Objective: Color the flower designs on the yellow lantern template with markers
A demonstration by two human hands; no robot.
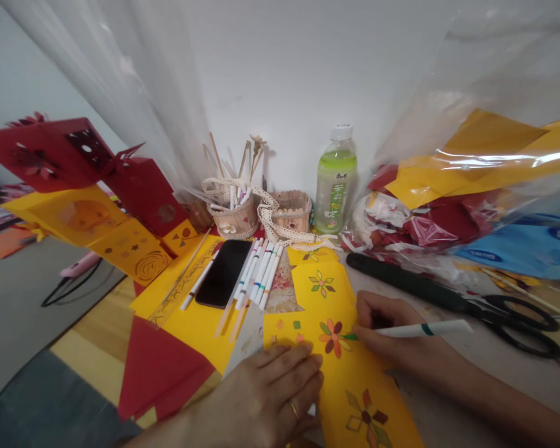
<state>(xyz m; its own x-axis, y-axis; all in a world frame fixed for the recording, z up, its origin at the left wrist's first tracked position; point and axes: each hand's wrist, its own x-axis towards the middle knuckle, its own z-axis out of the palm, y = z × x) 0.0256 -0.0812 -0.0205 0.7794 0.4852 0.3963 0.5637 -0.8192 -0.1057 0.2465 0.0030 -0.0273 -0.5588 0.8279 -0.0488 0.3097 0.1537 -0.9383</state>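
Note:
My right hand [378, 323] is closed around a white marker with a dark green band [441, 328]. Its green tip end touches a petal of the coloured flower [335, 338] on the yellow paper [340, 389]. Another flower [368, 418], partly coloured, lies lower on the same sheet. My left hand [280, 389], wearing a ring, rests flat across the paper's left part, fingers stretched out. A small white thing, too hidden to name, peeks out beside those fingers. Small orange and green shapes show just above the left fingertips.
Several white markers [256, 274] lie next to a black phone [224, 274]. Behind stand a basket of sticks [231, 218], lace ribbon [273, 214] and a green drink bottle [336, 180]. Black-handled scissors [508, 317] and a clear bag [471, 162] are right; red and yellow paper boxes [140, 190] left.

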